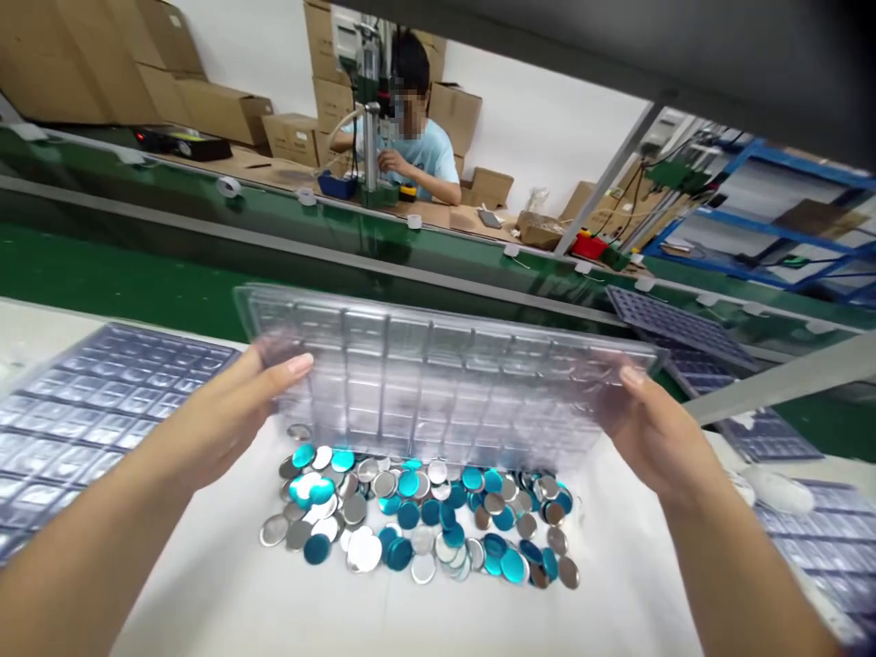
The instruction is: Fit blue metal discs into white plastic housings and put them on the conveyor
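Observation:
A clear plastic tray (438, 383) with a grid of compartments is held up on its long edge, tilted, between both hands. My left hand (250, 401) grips its left end, thumb on the near face. At the right end my right hand (647, 420) does the same, with its fingers partly hidden behind the plastic. Below the tray, a loose spread of round flat discs (409, 516), some shiny blue and some silver, lies on the white table (328, 611). The tray's lower edge is just above or touching the farthest discs; I cannot tell which.
More compartment trays (102, 392) lie at the left, and others (725, 392) sit at the right by a slanted metal post (787, 376). A green conveyor (123, 265) runs behind the table. Beyond it, a co-worker (434, 151) sits at a bench press (371, 119) near cardboard boxes (225, 114).

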Demonstrator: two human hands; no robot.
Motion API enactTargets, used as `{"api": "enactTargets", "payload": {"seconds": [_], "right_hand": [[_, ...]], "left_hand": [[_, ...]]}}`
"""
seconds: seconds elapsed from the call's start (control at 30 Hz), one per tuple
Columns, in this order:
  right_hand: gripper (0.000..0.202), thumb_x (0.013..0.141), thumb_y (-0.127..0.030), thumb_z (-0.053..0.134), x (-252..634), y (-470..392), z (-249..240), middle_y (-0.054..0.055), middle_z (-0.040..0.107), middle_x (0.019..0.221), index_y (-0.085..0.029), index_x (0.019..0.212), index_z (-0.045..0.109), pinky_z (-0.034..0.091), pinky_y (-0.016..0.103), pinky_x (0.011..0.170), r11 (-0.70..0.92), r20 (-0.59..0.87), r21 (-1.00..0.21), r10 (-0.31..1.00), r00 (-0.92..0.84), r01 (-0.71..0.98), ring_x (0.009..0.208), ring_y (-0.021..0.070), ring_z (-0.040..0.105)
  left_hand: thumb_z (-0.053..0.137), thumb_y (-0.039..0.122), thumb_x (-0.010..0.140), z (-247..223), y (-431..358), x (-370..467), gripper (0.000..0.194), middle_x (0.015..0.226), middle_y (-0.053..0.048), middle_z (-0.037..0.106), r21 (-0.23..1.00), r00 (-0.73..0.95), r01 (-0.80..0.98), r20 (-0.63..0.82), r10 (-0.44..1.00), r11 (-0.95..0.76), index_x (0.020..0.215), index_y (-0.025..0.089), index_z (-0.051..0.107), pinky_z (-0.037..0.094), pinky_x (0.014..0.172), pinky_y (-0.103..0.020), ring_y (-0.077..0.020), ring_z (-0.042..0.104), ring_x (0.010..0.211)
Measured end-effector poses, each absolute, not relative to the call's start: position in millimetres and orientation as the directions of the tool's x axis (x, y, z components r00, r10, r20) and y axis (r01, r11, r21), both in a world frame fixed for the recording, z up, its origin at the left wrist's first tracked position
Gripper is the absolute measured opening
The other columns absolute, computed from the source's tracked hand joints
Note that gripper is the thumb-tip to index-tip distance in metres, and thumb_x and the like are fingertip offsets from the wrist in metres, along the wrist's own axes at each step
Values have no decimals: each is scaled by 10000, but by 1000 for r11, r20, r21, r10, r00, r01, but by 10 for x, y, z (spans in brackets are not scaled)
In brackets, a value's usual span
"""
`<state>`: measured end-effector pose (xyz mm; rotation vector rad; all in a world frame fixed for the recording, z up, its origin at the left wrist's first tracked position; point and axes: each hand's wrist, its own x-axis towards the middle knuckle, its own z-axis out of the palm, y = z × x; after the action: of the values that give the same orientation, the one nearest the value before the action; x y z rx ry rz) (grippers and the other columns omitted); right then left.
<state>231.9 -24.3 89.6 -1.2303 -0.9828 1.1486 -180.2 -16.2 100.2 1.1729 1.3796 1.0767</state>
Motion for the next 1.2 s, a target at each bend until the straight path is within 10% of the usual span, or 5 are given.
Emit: {"api": "enactTargets", "payload": {"seconds": [0.6,1.0,1.2], "right_hand": [[410,818,-481,673,2379,-164,920,65,674,1299,-324,1197,669,568,521,851,-66,-66,-994,998,-6,-88,1128,343,643],[423,879,-662,504,2256,-417,434,77,690,1272,-340,1082,690,506,630,955,205,165,-951,970,180,-230,1216,389,588],[254,844,-425,742,2130,-560,263,3,695,937,-295,1044,655,562,332,627,316,287,-948,772,567,50,720,185,650]], "left_hand": [[697,426,850,965,-267,-1913,650,1493,-11,540,977,99,-153,-134,986,148,1458,387,468,435,1078,-419,-330,424,1405],[487,397,987,515,-475,-1984,300,1184,-20,719,927,-87,-376,-20,996,-14,1159,302,714,469,1046,-416,-262,602,1185],[713,327,874,320,-516,-2001,253,1061,2,740,947,-195,-321,-52,979,-14,1123,279,719,521,892,-261,-178,651,1005]]}}
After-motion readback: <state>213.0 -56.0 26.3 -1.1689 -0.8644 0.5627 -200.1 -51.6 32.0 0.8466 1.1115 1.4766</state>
